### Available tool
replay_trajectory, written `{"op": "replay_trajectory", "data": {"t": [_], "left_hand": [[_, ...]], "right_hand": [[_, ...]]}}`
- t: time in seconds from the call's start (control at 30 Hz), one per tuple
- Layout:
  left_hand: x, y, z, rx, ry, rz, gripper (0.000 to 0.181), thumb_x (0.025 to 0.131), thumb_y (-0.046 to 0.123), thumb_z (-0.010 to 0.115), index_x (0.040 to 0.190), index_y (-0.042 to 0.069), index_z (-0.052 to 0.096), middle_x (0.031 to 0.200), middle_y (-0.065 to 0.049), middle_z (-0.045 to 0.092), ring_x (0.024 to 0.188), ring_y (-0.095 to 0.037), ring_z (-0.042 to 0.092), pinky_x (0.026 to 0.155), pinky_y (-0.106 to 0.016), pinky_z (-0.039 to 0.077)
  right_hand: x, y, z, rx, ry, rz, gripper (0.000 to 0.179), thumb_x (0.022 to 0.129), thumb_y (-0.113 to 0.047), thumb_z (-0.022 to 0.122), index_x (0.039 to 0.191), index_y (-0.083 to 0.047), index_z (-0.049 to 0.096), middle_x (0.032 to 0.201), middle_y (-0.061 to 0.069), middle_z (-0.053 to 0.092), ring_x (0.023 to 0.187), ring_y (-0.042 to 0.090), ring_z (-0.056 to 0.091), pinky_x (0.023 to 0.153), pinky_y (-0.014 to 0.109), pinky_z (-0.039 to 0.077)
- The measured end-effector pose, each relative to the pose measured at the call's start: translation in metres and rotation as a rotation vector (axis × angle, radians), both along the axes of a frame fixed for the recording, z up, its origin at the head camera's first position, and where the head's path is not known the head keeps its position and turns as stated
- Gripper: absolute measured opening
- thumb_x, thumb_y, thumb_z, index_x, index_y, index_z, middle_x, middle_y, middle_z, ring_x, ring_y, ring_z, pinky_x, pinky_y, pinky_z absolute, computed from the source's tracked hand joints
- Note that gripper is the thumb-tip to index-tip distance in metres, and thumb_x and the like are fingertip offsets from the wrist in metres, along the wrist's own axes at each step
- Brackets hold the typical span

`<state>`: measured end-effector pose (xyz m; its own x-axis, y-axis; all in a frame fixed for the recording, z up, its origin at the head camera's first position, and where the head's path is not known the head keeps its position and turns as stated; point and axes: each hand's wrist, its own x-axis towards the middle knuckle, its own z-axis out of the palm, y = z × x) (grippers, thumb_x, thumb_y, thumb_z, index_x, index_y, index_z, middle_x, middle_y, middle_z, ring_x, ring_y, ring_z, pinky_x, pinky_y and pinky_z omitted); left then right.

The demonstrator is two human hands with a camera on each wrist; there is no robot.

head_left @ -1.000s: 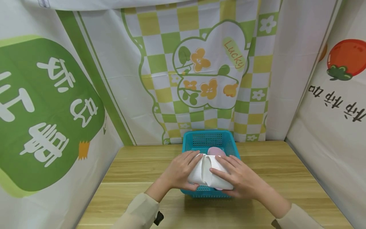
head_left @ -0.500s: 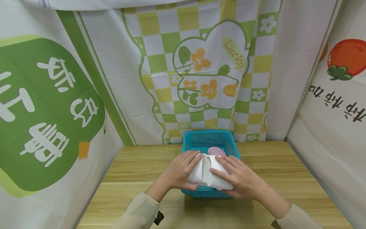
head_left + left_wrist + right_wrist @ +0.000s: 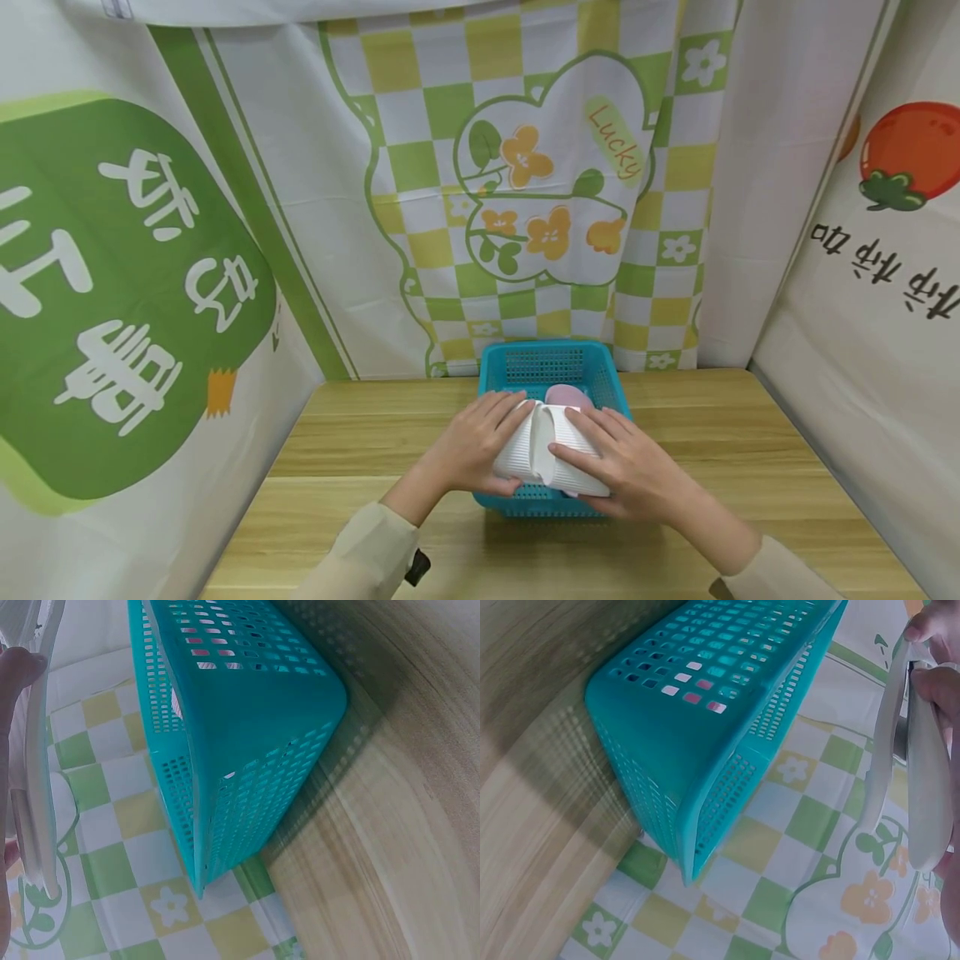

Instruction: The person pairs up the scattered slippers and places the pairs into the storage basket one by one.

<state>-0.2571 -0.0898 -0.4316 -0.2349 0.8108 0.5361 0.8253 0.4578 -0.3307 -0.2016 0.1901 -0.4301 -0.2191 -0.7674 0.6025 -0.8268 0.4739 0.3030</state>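
Note:
Both hands hold a white ribbed two-part object [image 3: 573, 477] over the near part of a blue plastic basket [image 3: 525, 507]. Its two rounded parts stand side by side with a narrow gap between them. My left hand [image 3: 468, 446] grips the left part, fingers over the top and thumb low in front. The other part is gripped by my right hand [image 3: 637, 471], its index finger reaching toward the gap. In the right wrist view the white object [image 3: 928, 780] appears as two thin parts, slightly spread. A rounded pink thing [image 3: 566, 396] shows in the basket behind it, its lower portion hidden.
The basket stands on a wooden table [image 3: 360, 442] near its back edge. A checked cloth [image 3: 442, 275] hangs right behind it. Printed cloth walls rise at the left [image 3: 150, 333] and right [image 3: 885, 358]. A small black thing [image 3: 418, 567] sits at my left sleeve.

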Motion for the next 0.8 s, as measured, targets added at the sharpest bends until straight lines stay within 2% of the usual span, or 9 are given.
{"op": "replay_trajectory", "data": {"t": [0.3,0.6,0.8], "left_hand": [[-0.0023,-0.0031,0.0017,-0.009,-0.006,-0.002,0.103,0.067,0.065,0.068,0.143,0.001,0.042,0.141,-0.016,0.048,0.128,-0.031,0.047,0.105,-0.047,0.038],[-0.0025,-0.0054,0.0034,-0.017,-0.001,0.017,0.104,0.068,0.065,0.069,0.145,0.001,0.039,0.147,-0.017,0.041,0.134,-0.034,0.040,0.110,-0.048,0.030],[-0.0020,-0.0068,0.0030,0.009,-0.007,0.017,0.104,0.067,0.060,0.073,0.145,0.003,0.039,0.149,-0.018,0.038,0.137,-0.034,0.036,0.111,-0.049,0.027]], "right_hand": [[0.0002,-0.0031,0.0011,-0.002,0.022,-0.029,0.054,0.097,-0.053,0.038,0.135,-0.020,0.056,0.136,0.026,0.050,0.113,0.042,0.053,0.090,0.053,0.047],[0.0001,-0.0056,0.0016,-0.012,0.049,-0.050,0.054,0.097,-0.052,0.037,0.135,-0.019,0.057,0.135,0.026,0.051,0.113,0.042,0.054,0.089,0.054,0.048],[0.0004,-0.0067,0.0015,-0.028,0.034,-0.072,0.054,0.097,-0.053,0.035,0.133,-0.019,0.058,0.134,0.026,0.051,0.114,0.042,0.053,0.088,0.055,0.048]]}}
